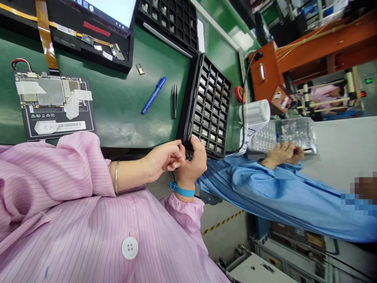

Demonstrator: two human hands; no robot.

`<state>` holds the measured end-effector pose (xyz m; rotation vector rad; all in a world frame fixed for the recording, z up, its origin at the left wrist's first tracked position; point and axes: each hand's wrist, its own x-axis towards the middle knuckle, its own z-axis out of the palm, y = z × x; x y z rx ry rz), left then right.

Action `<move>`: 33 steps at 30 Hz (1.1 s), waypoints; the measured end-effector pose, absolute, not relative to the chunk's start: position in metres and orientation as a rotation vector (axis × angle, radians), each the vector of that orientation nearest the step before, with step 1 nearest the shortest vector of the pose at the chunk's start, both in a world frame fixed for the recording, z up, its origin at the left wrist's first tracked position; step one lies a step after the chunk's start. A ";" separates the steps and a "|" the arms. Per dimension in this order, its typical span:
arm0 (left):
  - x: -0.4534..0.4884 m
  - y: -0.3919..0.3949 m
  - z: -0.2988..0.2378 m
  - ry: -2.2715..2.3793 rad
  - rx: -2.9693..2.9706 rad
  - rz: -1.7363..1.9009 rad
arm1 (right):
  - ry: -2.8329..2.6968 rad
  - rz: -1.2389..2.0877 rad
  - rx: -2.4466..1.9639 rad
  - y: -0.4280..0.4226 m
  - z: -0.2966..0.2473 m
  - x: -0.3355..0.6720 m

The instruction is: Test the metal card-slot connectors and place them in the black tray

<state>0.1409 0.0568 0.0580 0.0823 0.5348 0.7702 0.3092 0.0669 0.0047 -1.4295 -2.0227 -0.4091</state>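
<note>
A black compartment tray (188,98) with several small metal parts lies on the green mat (123,102). My right hand (193,163), with a blue strap on its wrist, is closed on the tray's near corner, thumb on top. My left hand (161,159), with a thin bangle on the wrist, is pinched shut right beside it, fingertips touching the right hand. What the left fingers hold is hidden. Both sleeves are pink striped.
On the mat lie a blue pen (154,94), black tweezers (174,100), an opened tablet back with a circuit board (53,106), a tablet screen (100,15) and a second black tray (169,19). At right, a co-worker's hand (281,154) in a blue sleeve rests on a clear blister tray (297,135).
</note>
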 end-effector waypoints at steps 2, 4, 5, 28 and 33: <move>0.141 0.056 0.057 0.547 0.117 0.771 | -2.035 -0.432 -1.433 0.066 0.005 0.307; 0.141 0.056 0.056 0.553 0.146 0.781 | -2.043 -0.439 -1.439 0.065 0.004 0.305; 0.141 0.056 0.056 0.554 0.154 0.788 | -2.046 -0.438 -1.438 0.065 0.004 0.305; 0.144 0.063 0.059 0.415 0.122 0.793 | -1.990 -0.590 -1.337 0.075 0.002 0.305; 0.144 0.063 0.060 0.465 0.183 0.785 | -1.997 -0.616 -1.272 0.078 0.000 0.308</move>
